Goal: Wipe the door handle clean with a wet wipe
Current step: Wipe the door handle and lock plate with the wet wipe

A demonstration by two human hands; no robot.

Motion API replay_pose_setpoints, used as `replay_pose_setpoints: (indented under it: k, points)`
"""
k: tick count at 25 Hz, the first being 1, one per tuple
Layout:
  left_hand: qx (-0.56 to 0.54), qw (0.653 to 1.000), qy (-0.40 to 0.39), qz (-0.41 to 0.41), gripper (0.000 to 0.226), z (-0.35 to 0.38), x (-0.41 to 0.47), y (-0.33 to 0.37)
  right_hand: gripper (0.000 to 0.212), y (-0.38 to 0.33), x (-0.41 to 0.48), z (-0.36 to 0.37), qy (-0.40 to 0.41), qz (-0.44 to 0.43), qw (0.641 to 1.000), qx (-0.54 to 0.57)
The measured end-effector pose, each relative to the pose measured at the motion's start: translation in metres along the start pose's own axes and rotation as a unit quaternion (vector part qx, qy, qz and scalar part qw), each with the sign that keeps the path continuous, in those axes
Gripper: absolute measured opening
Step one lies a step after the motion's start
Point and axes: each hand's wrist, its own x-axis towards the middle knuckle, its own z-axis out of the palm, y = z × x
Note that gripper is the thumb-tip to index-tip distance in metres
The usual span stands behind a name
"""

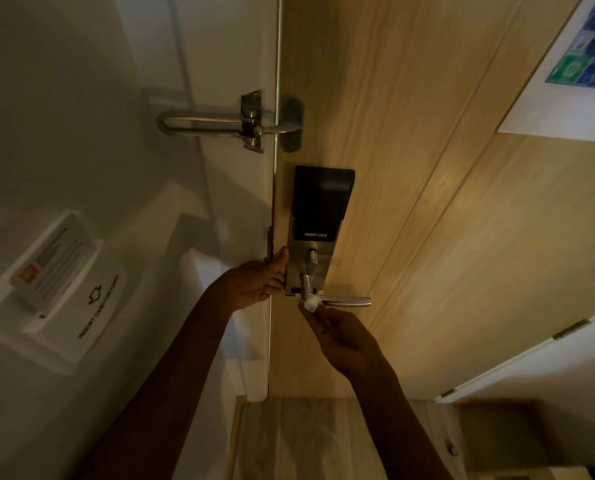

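A metal lever door handle (349, 301) sticks out to the right from a smart lock plate (315, 216) with a black top panel on the wooden door (427, 168). My right hand (341, 336) pinches a small white wet wipe (310, 303) and presses it against the handle near its pivot. My left hand (258, 282) grips the door's edge beside the lock plate, thumb on the door face.
A metal swing-bar guard latch (226, 123) bridges the frame and door above the lock. On the white wall at left is a key card holder (55, 265). A blue and green notice (587, 60) hangs at the upper right. A hinged white panel (548, 362) is at lower right.
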Motion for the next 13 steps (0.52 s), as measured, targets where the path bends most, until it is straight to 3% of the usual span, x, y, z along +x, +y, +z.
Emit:
replay_pose_setpoints:
  k: [4, 7, 10, 13]
  points:
    - [-0.005, 1.000, -0.002, -0.007, 0.080, 0.002, -0.002, 0.003, 0.079, 0.011, -0.002, -0.009, -0.041, -0.036, 0.998, -0.008]
    - [-0.014, 1.000, -0.003, -0.011, 0.064, 0.003, -0.001, 0.003, 0.051, 0.020, 0.003, -0.003, 0.008, -0.098, 0.993, -0.058]
    - [0.004, 1.000, 0.006, -0.007, 0.081, 0.002, -0.002, 0.002, 0.020, 0.030, 0.005, 0.009, 0.096, -0.163, 0.970, -0.151]
    - [0.011, 1.000, 0.002, 0.000, 0.082, 0.002, -0.001, 0.000, 0.015, 0.036, 0.006, 0.018, 0.144, -0.184, 0.962, -0.139]
